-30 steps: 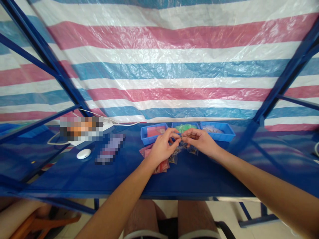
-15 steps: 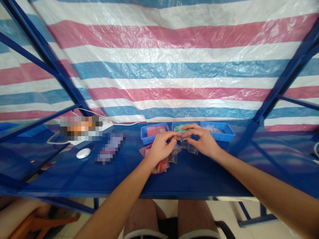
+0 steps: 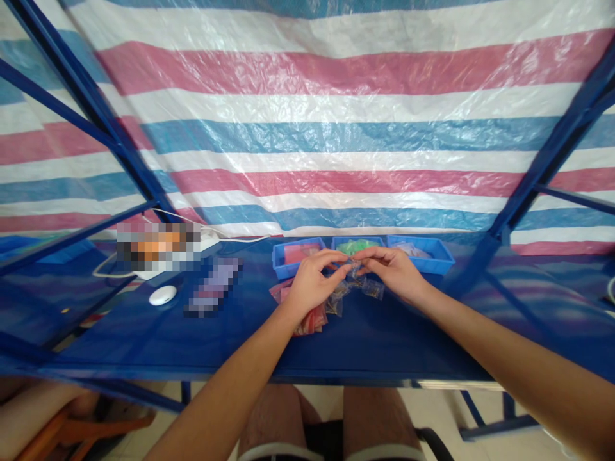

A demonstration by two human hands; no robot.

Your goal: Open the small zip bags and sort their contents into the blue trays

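Note:
My left hand (image 3: pixel 317 280) and my right hand (image 3: pixel 394 272) meet over the blue table, fingertips pinched on a small clear plastic bag (image 3: pixel 355 270). Its contents are too small to make out. Below the fingers lie more clear bags (image 3: pixel 372 289) with dark bits inside. Pink-red plastic bags (image 3: pixel 311 320) are piled under and beside my left wrist, which partly covers them. Just behind the hands stand a blue bin with pink bags (image 3: pixel 298 253), another with green bags (image 3: pixel 355 246), partly hidden by my fingers, and a third with pale clear bags (image 3: pixel 408 248).
On the blue table (image 3: pixel 403 346), a white oval case (image 3: pixel 163 295) and a blurred-out flat item (image 3: pixel 214 287) lie left. Behind them is a white power strip (image 3: pixel 209 241) with cables. Blue frame posts (image 3: pixel 533 166) flank the striped sheet. Another person's arm (image 3: pixel 38 406) shows at lower left.
My right hand has drawn down slightly and its raised fingers have curled in towards the small clear bag, uncovering more of the green bags. My left hand stays nearly in place.

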